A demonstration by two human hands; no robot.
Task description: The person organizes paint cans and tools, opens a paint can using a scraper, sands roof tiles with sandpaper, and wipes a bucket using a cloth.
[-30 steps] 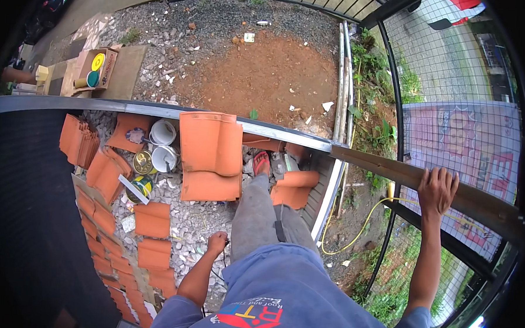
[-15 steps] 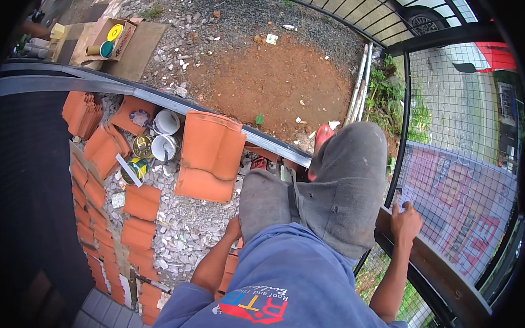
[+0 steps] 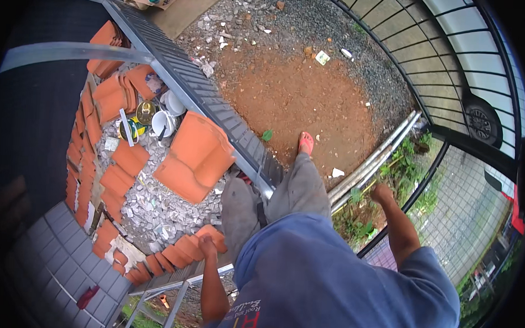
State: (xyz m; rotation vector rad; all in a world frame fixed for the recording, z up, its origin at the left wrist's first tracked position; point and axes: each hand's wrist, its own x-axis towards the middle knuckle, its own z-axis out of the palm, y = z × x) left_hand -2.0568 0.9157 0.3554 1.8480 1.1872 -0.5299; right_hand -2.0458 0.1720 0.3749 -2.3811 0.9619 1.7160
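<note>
My left hand [image 3: 208, 244] hangs beside my left leg, close to the row of upright orange roof tiles [image 3: 179, 251]. Its fingers are mostly hidden, so I cannot tell whether it touches them. To the right, my right hand [image 3: 382, 193] is raised with the fingers curled in and nothing visible in it. It overlaps greenery near the white pipes [image 3: 372, 163]. My forward foot, in a red sandal [image 3: 305, 143], is over the reddish soil [image 3: 265, 94]. A pair of large orange roof tiles [image 3: 195, 155] lies left of my legs.
A long dark metal edge [image 3: 201, 102] runs between the gravel [image 3: 166, 212] and the soil. White buckets [image 3: 163, 123], paint cans [image 3: 146, 112] and more tiles [image 3: 118, 178] stand left. Black fence bars [image 3: 418, 89] curve along the right, with a parked vehicle's wheel [image 3: 482, 119] beyond.
My view has turned and one leg has stretched forward over the soil. My right hand has come away from the fence rail. My left hand now appears beside the near tile row.
</note>
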